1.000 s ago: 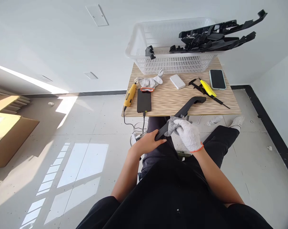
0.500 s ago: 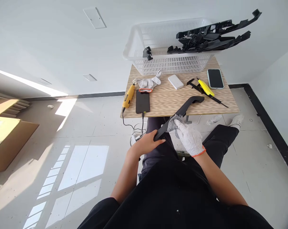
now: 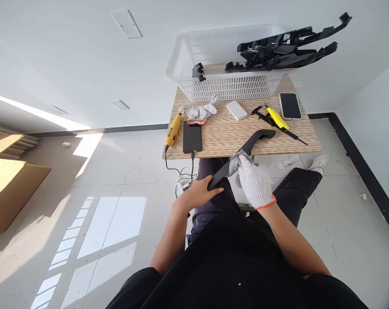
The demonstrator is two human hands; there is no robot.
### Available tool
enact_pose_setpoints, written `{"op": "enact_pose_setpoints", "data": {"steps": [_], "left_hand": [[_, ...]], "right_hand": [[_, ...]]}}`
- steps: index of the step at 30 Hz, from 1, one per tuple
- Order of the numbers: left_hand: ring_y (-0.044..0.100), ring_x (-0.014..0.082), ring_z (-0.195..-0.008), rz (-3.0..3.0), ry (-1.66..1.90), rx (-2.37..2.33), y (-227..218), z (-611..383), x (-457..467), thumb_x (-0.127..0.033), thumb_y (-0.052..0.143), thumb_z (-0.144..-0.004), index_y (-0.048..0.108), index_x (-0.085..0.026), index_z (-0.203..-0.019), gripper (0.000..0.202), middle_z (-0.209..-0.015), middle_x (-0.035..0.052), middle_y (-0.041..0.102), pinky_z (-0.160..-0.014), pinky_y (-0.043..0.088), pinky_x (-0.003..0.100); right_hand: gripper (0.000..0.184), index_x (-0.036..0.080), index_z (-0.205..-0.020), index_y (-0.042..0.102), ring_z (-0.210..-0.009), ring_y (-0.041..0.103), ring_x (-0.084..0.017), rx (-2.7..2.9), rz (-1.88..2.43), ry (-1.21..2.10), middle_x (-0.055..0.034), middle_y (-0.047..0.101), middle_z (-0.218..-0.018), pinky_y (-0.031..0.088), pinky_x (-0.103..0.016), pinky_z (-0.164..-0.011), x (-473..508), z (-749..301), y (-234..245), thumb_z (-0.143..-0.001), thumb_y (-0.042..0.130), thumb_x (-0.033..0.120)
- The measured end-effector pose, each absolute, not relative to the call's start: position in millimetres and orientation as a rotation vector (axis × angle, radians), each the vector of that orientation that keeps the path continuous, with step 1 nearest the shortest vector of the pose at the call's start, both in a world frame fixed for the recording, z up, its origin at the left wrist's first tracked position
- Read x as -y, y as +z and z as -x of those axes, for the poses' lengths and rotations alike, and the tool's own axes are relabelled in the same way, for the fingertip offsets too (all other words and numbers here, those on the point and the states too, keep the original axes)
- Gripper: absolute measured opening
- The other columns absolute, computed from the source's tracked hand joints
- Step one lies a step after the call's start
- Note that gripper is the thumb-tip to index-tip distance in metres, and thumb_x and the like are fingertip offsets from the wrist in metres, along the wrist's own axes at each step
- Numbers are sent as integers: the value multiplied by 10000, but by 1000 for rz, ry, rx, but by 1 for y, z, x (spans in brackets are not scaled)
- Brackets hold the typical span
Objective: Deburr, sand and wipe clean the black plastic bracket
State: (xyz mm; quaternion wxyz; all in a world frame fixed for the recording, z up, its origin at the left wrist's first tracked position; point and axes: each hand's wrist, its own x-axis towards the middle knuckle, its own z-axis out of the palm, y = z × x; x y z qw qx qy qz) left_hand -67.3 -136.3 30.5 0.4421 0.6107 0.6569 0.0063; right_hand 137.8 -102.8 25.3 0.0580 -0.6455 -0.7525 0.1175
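Observation:
A long black plastic trim piece (image 3: 249,143) slants from my lap up over the table's front edge, its curved far end above the tabletop. Bare, my left hand (image 3: 199,193) is wrapped round its near end. My right hand (image 3: 255,182) wears a white knitted glove with an orange cuff. Its fingers are closed round the middle of the strip, pressing a grey cloth (image 3: 235,164) against it. The fingertips under the strip are partly hidden.
A white plastic basket (image 3: 228,86) holding several black plastic parts (image 3: 278,56) stands at the back of the table. On the tabletop lie a yellow rotary tool (image 3: 173,131), a spare glove (image 3: 200,113), a black phone (image 3: 192,137), a white box (image 3: 236,110), calipers (image 3: 261,116), a yellow-handled knife (image 3: 277,117) and another phone (image 3: 290,106).
My gloved right hand has shifted slightly up along the trim piece, with the grey cloth, and its fingers have curled more. My left hand and the trim piece stay put.

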Motion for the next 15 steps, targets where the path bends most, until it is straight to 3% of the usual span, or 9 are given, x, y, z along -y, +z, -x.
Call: {"op": "enact_pose_setpoints", "data": {"steps": [6,15], "left_hand": [[555,199,-704,-1532,11,-1616,28,68,136,-660,489,-872,399,-236,-814,438,-755,0,586,-610,377,314],[555,199,-698,-1552,9,-1627,25,69,138,-647,494,-879,394,-235,-819,428,-746,-4,588,-608,368,324]], "right_hand": [[346,248,-1258,642,-790,711,-215,2191,1775,536,-67,761,-948,461,-285,-618,101,-139,27,-1009,405,284],[317,261,-1160,674,-800,690,-172,1978,1655,1027,2,757,-894,425,-251,-629,94,-144,33,-994,404,279]]}}
